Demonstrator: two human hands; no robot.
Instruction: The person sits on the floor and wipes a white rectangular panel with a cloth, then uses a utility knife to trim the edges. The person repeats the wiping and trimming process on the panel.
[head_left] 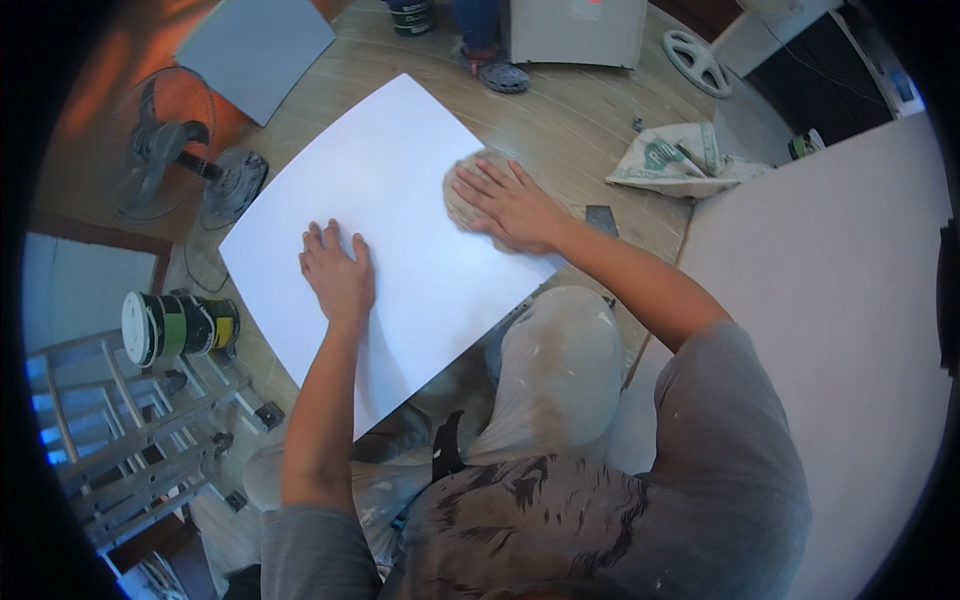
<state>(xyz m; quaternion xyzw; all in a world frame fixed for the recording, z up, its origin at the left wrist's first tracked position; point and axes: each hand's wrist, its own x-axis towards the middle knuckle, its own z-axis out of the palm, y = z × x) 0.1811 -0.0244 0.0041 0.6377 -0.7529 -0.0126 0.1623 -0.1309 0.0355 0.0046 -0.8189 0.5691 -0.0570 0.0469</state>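
Left hand (338,280) and right hand (512,210) are set apart over a plain white panel (400,240) beside the knee (560,345).
Under the right, a rounded beige pad (460,211) is pressed near the panel's upper-right edge.

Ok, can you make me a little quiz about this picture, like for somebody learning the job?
1. True or false: the left hand rests on the white panel.
2. Which hand is on the round beige pad? A) left B) right C) both
3. Fill in: near the metal ladder is a dark green, white-lidded ____.

Key: 1. True. 2. B, the right hand. 3. Bucket.
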